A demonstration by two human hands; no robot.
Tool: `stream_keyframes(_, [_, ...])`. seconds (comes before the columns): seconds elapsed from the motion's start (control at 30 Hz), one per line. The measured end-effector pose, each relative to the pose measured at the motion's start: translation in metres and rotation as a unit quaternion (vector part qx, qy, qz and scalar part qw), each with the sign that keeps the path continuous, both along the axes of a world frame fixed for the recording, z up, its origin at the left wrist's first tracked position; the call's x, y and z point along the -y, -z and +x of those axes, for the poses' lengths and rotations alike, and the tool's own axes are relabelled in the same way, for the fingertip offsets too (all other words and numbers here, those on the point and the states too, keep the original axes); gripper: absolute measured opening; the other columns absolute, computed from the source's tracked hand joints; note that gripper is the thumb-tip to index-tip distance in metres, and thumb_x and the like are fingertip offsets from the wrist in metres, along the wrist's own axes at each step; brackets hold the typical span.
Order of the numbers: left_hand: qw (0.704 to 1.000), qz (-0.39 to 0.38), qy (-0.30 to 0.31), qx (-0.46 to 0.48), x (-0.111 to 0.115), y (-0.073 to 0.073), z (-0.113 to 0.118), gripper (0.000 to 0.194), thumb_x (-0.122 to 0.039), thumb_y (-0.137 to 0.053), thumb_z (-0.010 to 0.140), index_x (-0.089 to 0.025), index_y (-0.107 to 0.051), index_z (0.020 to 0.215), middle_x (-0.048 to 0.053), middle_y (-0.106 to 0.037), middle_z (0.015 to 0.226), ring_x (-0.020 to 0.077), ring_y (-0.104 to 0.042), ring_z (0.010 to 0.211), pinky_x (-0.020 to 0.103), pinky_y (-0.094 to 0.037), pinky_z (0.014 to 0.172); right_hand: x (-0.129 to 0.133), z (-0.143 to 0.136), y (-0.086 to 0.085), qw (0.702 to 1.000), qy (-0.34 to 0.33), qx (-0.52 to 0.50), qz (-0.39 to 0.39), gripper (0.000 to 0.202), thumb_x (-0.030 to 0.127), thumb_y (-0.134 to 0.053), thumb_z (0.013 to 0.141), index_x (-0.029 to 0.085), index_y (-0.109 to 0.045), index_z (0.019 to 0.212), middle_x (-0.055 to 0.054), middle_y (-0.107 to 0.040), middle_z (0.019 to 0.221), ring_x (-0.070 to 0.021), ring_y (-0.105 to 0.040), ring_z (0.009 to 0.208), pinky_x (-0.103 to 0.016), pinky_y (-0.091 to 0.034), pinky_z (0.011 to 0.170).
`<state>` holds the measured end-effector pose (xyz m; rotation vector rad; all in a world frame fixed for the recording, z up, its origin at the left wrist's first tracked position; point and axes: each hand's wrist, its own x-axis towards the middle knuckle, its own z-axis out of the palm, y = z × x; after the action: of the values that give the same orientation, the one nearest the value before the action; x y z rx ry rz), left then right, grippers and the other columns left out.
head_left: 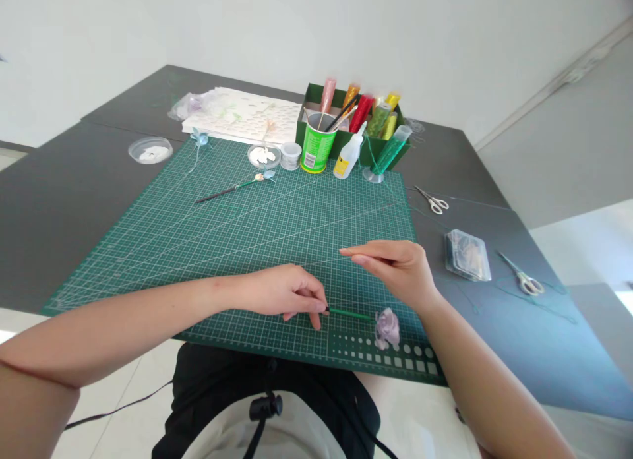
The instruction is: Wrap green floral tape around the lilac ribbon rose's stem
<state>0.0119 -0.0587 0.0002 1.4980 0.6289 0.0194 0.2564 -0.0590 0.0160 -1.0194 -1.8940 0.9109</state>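
Observation:
My left hand is closed around the dark end of a green flower stem near the front edge of the green cutting mat. At the stem's right end is a pale purple flower, just above the mat's printed shapes. Above and right of it, my right hand is raised over the mat, its thumb and fingers pressed together and pointing left. Whatever might be between those fingertips is too small to make out.
Behind stand a green can of tools, a glue bottle and a box of colored tubes. A finished-looking stick lies on the mat. Scissors, more scissors, a clear box and loose thread lie right.

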Motion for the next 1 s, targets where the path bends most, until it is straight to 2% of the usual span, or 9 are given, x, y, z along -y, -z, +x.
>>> stream_keyframes(0.2, [0.999, -0.021, -0.023, 0.035, 0.001, 0.006, 0.0, 0.014, -0.028, -0.066, 0.097, -0.017, -0.073, 0.092, 0.004, -0.081, 0.089, 0.0058, -0.052, 0.05, 0.018, -0.044, 0.051, -0.005, -0.001, 0.01, 0.999, 0.014, 0.025, -0.041, 0.014, 0.034, -0.074, 0.093, 0.027, -0.085, 0.097, -0.005, -0.082, 0.098, -0.0227, -0.08, 0.087, -0.031, -0.067, 0.075])
stream_keyframes(0.33, [0.996, -0.039, -0.058, 0.062, 0.0, 0.009, 0.001, 0.012, -0.029, -0.072, 0.092, -0.017, -0.071, 0.09, 0.003, -0.08, 0.085, 0.0099, -0.064, 0.064, 0.02, -0.048, 0.056, -0.008, 0.001, 0.017, 0.998, 0.014, 0.029, -0.046, 0.015, 0.033, -0.073, 0.093, 0.027, -0.085, 0.099, -0.005, -0.082, 0.1, -0.0232, -0.08, 0.09, -0.032, -0.067, 0.079])
stream_keyframes(0.43, [0.993, -0.041, -0.072, 0.079, 0.0, 0.011, 0.001, 0.012, -0.029, -0.074, 0.091, -0.017, -0.071, 0.089, 0.003, -0.079, 0.082, 0.0114, -0.068, 0.069, 0.02, -0.048, 0.056, -0.01, 0.002, 0.02, 0.998, 0.02, 0.033, -0.053, 0.015, 0.035, -0.073, 0.093, 0.027, -0.085, 0.098, -0.004, -0.082, 0.101, -0.0236, -0.08, 0.092, -0.033, -0.067, 0.081])
stream_keyframes(0.77, [0.99, 0.005, -0.089, 0.107, -0.002, 0.012, -0.001, 0.009, -0.025, -0.076, 0.09, -0.017, -0.074, 0.091, 0.002, -0.08, 0.087, 0.0101, -0.07, 0.071, 0.019, -0.05, 0.06, -0.015, 0.004, 0.023, 0.998, 0.017, 0.037, -0.054, 0.015, 0.033, -0.073, 0.092, 0.026, -0.085, 0.097, -0.004, -0.082, 0.099, -0.0232, -0.08, 0.092, -0.033, -0.067, 0.083])
stream_keyframes(1.0, [0.988, 0.05, -0.104, 0.105, -0.002, 0.01, -0.001, 0.007, -0.024, -0.078, 0.088, -0.017, -0.076, 0.09, 0.0, -0.078, 0.083, 0.0109, -0.07, 0.072, 0.021, -0.051, 0.066, -0.016, 0.006, 0.025, 0.997, 0.032, 0.036, -0.058, 0.017, 0.037, -0.073, 0.091, 0.026, -0.085, 0.096, -0.005, -0.082, 0.099, -0.0235, -0.08, 0.09, -0.033, -0.066, 0.075])
